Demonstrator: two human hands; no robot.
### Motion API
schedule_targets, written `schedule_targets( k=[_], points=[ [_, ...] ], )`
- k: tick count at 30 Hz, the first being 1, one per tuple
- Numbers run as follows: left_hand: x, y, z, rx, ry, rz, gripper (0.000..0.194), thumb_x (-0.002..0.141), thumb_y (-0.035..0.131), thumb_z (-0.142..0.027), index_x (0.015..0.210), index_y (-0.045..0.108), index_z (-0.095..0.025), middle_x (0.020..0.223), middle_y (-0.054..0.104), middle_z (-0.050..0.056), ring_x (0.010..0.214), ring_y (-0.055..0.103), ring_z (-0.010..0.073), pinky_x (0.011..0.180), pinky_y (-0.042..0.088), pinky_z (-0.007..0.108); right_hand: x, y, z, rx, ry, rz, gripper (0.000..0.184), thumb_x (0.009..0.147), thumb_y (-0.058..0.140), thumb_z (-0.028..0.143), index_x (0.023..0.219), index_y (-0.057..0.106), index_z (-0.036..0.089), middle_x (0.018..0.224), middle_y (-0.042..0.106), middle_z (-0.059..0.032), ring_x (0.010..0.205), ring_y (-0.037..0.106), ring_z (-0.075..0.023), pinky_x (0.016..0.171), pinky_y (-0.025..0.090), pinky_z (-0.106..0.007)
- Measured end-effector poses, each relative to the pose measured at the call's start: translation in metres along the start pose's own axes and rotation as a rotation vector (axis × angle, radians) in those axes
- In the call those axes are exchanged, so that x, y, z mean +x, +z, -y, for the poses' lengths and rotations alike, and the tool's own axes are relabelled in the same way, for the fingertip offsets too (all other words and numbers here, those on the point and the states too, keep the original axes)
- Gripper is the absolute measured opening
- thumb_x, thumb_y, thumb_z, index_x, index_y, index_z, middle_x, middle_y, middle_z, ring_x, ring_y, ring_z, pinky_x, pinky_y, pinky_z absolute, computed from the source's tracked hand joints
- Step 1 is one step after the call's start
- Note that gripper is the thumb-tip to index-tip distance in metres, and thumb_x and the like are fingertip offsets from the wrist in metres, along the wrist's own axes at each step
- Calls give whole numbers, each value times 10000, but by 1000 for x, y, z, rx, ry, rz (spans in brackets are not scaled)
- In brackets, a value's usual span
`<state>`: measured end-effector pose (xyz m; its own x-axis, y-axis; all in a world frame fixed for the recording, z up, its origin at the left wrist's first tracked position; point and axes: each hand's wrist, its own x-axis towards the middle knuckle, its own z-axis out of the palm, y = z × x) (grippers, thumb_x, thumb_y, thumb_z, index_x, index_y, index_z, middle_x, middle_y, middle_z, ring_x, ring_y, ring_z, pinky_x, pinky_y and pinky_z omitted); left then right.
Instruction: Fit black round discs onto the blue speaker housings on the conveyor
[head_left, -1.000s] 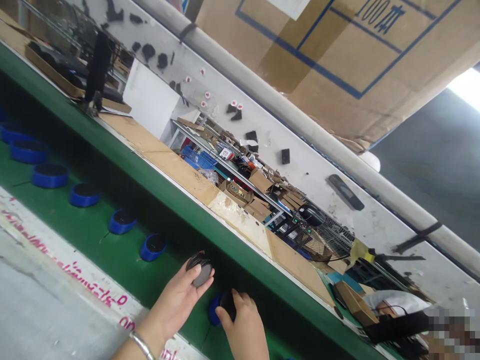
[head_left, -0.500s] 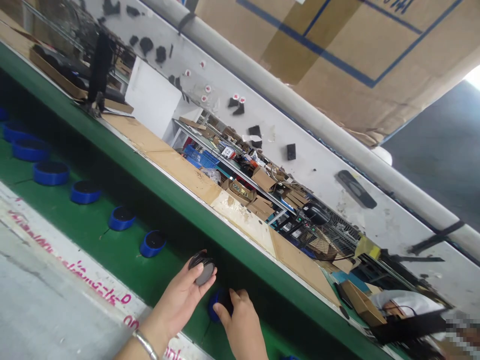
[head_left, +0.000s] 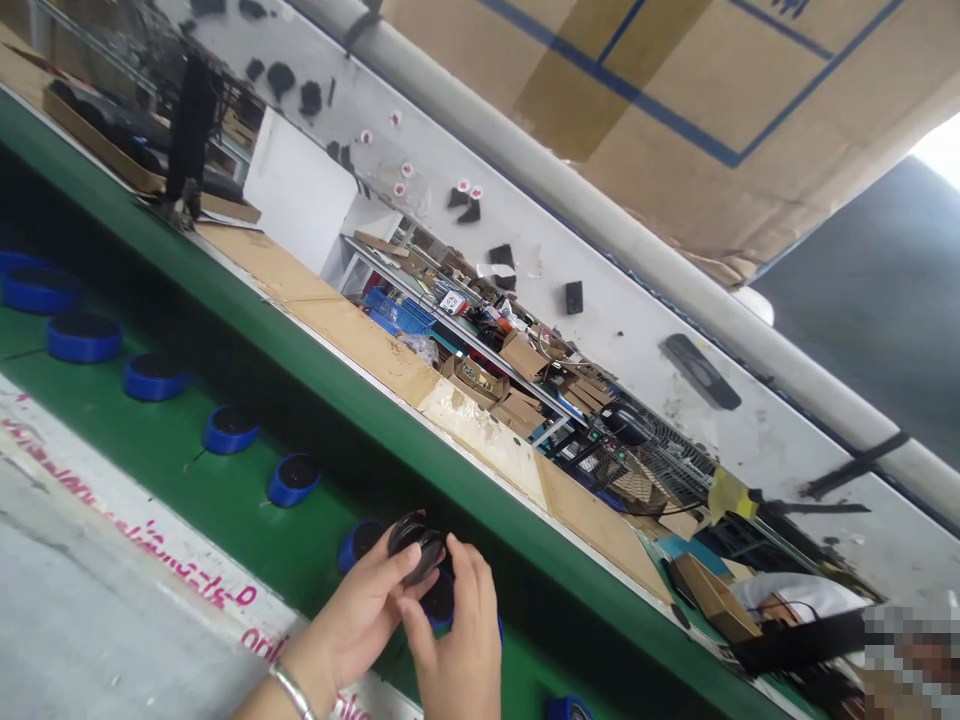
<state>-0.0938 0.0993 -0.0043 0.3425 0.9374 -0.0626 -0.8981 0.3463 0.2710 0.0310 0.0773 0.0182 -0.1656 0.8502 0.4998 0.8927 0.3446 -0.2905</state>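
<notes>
Thin black discs (head_left: pixel 426 553) clamped between the left hand's (head_left: pixel 364 610) thumb and fingers, above a green belt (head_left: pixel 259 515).
The right hand (head_left: pixel 459 640) sits at their five o'clock, thumb and fingertips apart; contact cannot be told. Blue-rimmed black pucks (head_left: pixel 295 479) line the belt toward ten o'clock.

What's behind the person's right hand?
Behind the right hand shows part of a blue-rimmed black disc; a blue edge peeks out at right. The hand covers the rest, so whether both are one piece can't be told.
</notes>
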Motion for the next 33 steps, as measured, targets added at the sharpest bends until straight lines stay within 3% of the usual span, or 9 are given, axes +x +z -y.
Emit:
schedule_targets(
  k=[5,12,17,24,28,33],
  points=[
    [-3,3,4,27,-67,10,322,777,613,-166,1095,579,-203,1135,649,61,1117,554,212,953,435,337,-2,8,8,63,84,-10,407,827,526,321,1219,426,278,1213,483,-81,1122,486,-227,915,455,-376],
    [0,2,6,32,-36,1,358,797,596,-211,1148,522,-200,1053,683,83,1006,621,217,750,506,304,-9,-1,-6,194,119,-4,409,766,554,315,1170,518,259,1172,518,-81,1032,534,-228,816,489,-346],
    [1,2,8,-5,-21,0,336,808,583,-203,1135,511,-171,1023,686,97,1059,597,246,890,483,388,-16,-12,-27,209,134,29,410,705,615,309,1109,563,258,1156,592,-48,1024,574,-217,783,503,-289],
    [0,-3,7,-94,8,-88,336,734,665,-168,1055,573,-135,1035,677,113,1056,591,320,982,447,439,-24,-31,-81,448,581,-21,459,751,556,532,1028,594,168,985,668,-93,920,636,-241,808,513,-329],
    [4,-1,8,-140,48,-117,343,711,678,-124,1044,596,-117,1052,676,122,1064,584,324,982,460,430,-27,-28,-83,474,554,-37,440,759,548,524,1031,588,180,1041,655,-99,953,626,-240,839,507,-343],
    [10,-7,-10,-244,212,-165,245,779,603,-149,1021,625,-127,1075,678,110,1125,541,310,954,492,415,-3,-23,-68,79,391,163,335,842,413,373,1035,617,191,1077,651,-91,988,613,-237,873,481,-376]
  ],
)
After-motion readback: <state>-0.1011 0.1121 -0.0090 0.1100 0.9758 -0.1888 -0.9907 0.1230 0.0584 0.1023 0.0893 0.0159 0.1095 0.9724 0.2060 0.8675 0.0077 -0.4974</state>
